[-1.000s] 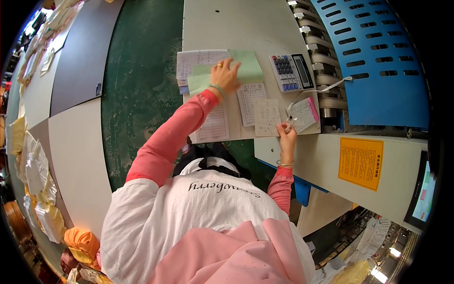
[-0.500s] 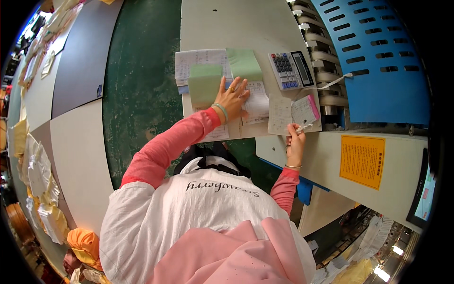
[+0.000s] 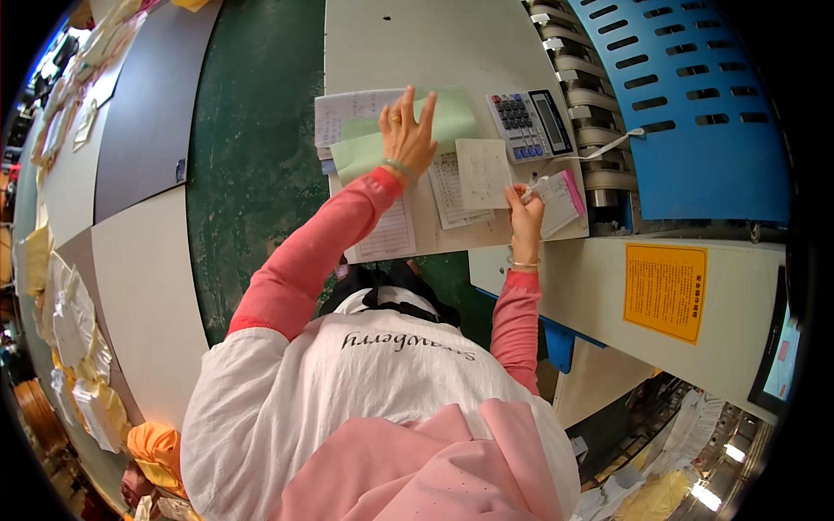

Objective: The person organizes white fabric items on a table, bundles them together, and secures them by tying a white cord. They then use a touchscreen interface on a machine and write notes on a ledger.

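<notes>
My left hand [image 3: 408,139] lies with fingers spread over pale green sheets [image 3: 365,156], which cover part of a stack of printed forms [image 3: 389,233]. My right hand [image 3: 526,215] is closed in a pinch around a slim white pen [image 3: 532,189], its dark end pointing away from me. Its fingertips are at the right edge of a small cream sheet [image 3: 484,174] with handwriting, which overlaps a printed form [image 3: 445,187]. Partly behind the right hand is a small written pad with a pink edge [image 3: 563,201].
A grey calculator [image 3: 528,126] sits beyond the cream sheet. A white cord [image 3: 608,149] runs toward it from the slotted blue machine cover [image 3: 695,113], beside metal rollers [image 3: 580,95]. An orange notice [image 3: 665,291] and a screen [image 3: 777,347] are at right.
My left hand has moved forward, and the green sheet under it has shifted. My right hand has moved forward and left; the cream sheet has moved off the pad onto the form.
</notes>
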Action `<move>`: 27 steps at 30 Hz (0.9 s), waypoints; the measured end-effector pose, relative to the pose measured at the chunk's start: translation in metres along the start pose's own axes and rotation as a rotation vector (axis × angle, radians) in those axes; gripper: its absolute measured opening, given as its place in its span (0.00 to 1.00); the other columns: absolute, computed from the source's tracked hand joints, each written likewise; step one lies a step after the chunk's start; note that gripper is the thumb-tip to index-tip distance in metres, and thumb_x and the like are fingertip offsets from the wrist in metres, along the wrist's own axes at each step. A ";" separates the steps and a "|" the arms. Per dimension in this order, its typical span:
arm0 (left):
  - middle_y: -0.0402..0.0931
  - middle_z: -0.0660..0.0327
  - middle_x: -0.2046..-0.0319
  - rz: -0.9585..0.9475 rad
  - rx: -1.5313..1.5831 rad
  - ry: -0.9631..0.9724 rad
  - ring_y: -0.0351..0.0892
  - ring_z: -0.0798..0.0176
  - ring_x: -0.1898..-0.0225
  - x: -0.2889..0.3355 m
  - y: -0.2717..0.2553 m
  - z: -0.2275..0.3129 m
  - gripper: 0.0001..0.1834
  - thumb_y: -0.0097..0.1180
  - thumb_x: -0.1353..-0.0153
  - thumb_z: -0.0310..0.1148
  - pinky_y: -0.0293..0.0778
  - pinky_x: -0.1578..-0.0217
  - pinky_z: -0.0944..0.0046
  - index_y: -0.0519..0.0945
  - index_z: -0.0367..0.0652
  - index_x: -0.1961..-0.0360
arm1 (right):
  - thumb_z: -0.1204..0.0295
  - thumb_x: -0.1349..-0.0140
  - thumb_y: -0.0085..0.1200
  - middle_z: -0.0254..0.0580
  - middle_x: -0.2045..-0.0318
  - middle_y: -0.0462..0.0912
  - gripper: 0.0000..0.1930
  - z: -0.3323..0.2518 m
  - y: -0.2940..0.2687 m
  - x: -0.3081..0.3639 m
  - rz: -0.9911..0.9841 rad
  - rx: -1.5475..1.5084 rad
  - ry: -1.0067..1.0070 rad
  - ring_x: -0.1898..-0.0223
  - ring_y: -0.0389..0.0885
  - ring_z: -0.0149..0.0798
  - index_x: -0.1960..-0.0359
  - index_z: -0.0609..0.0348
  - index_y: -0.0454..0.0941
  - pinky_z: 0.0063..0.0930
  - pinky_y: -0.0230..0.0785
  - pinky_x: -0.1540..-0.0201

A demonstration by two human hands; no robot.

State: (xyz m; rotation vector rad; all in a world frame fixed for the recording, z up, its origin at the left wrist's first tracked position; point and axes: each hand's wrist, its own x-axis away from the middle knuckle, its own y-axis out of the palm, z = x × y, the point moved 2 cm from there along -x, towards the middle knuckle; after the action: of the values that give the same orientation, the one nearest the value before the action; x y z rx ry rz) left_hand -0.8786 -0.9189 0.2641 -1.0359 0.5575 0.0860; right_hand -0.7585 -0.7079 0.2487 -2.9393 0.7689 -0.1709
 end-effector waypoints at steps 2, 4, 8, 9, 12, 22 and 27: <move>0.50 0.52 0.43 0.053 -0.020 0.101 0.51 0.53 0.41 0.017 -0.013 0.007 0.30 0.64 0.60 0.41 0.44 0.43 0.46 0.70 0.46 0.53 | 0.74 0.49 0.57 0.28 0.76 0.72 0.07 0.000 0.004 -0.009 0.002 0.020 0.017 0.75 0.66 0.23 0.72 0.62 0.72 0.17 0.60 0.70; 0.46 0.52 0.40 -0.280 0.031 0.266 0.41 0.51 0.37 0.041 -0.018 0.017 0.40 0.63 0.62 0.48 0.34 0.41 0.43 0.63 0.48 0.45 | 0.75 0.50 0.57 0.29 0.76 0.72 0.07 -0.001 0.007 -0.014 0.004 0.069 0.006 0.74 0.67 0.23 0.72 0.62 0.72 0.17 0.60 0.70; 0.38 0.53 0.36 -0.472 0.088 0.281 0.32 0.51 0.35 0.063 -0.023 0.023 0.42 0.62 0.64 0.55 0.27 0.42 0.38 0.66 0.48 0.46 | 0.75 0.50 0.57 0.30 0.76 0.73 0.07 0.000 0.004 -0.021 0.002 0.060 -0.002 0.74 0.67 0.23 0.72 0.62 0.73 0.16 0.60 0.70; 0.35 0.53 0.36 -0.501 0.079 0.291 0.28 0.51 0.35 0.065 -0.022 0.023 0.45 0.59 0.65 0.59 0.25 0.43 0.36 0.65 0.47 0.45 | 0.75 0.49 0.57 0.28 0.77 0.72 0.06 0.003 0.001 -0.022 0.017 0.037 -0.039 0.78 0.65 0.20 0.71 0.61 0.73 0.14 0.56 0.76; 0.33 0.54 0.35 -0.541 0.055 0.290 0.25 0.51 0.34 0.065 -0.021 0.023 0.47 0.57 0.65 0.63 0.23 0.44 0.34 0.65 0.47 0.45 | 0.74 0.48 0.56 0.26 0.78 0.72 0.06 -0.003 -0.009 -0.020 0.024 0.050 -0.045 0.84 0.62 0.17 0.71 0.59 0.72 0.10 0.51 0.83; 0.65 0.61 0.50 -0.226 0.124 0.001 0.53 0.56 0.43 0.016 -0.005 0.008 0.18 0.61 0.61 0.50 0.41 0.46 0.48 0.82 0.49 0.73 | 0.73 0.49 0.57 0.24 0.79 0.69 0.07 -0.024 -0.034 0.004 -0.011 -0.252 0.152 0.84 0.59 0.16 0.71 0.57 0.71 0.11 0.46 0.85; 0.67 0.58 0.52 -0.310 0.142 -0.172 0.56 0.53 0.46 -0.010 0.003 -0.006 0.23 0.60 0.59 0.52 0.45 0.48 0.50 0.79 0.47 0.66 | 0.73 0.49 0.58 0.25 0.77 0.70 0.07 -0.010 -0.020 0.004 -0.073 -0.130 0.129 0.80 0.62 0.17 0.70 0.57 0.72 0.11 0.52 0.81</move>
State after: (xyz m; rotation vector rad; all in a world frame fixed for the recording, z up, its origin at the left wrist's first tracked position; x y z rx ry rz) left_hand -0.8903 -0.9201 0.2641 -0.9550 0.2386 -0.1355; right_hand -0.7463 -0.6929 0.2610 -3.1068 0.7141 -0.3310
